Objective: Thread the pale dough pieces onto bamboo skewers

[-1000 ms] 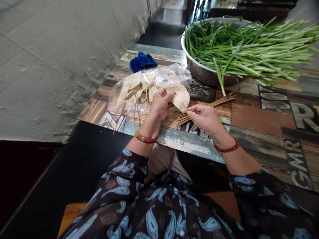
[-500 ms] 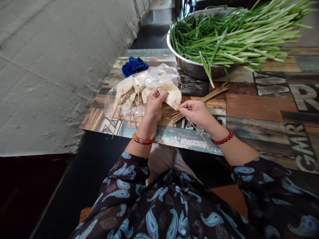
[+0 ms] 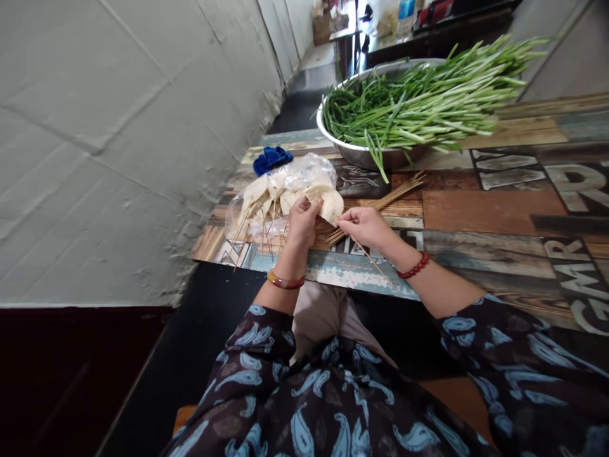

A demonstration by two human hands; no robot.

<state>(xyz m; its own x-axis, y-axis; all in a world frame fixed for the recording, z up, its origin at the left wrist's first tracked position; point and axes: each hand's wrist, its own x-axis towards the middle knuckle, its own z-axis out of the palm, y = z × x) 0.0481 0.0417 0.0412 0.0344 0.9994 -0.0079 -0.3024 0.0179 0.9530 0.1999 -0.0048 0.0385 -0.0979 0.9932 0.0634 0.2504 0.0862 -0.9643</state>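
Note:
My left hand pinches a pale, flat, round sheet between thumb and fingers. Close by on the right, my right hand is closed on a thin wooden skewer, whose long end points down toward the table's front edge. The skewer's upper tip meets the sheet's lower right edge; whether it has gone through cannot be made out. Left of my hands, more pale sheets with skewers in them lie on a clear plastic bag. A bundle of loose skewers lies behind my right hand.
A metal basin heaped with long green stalks stands at the back of the patterned table. A blue cloth lies behind the bag. The wall rises on the left.
The view has shifted, so the table's contents sit lower and more of the background shows. Both hands keep their hold on the sheet and skewer, with little visible movement between them.

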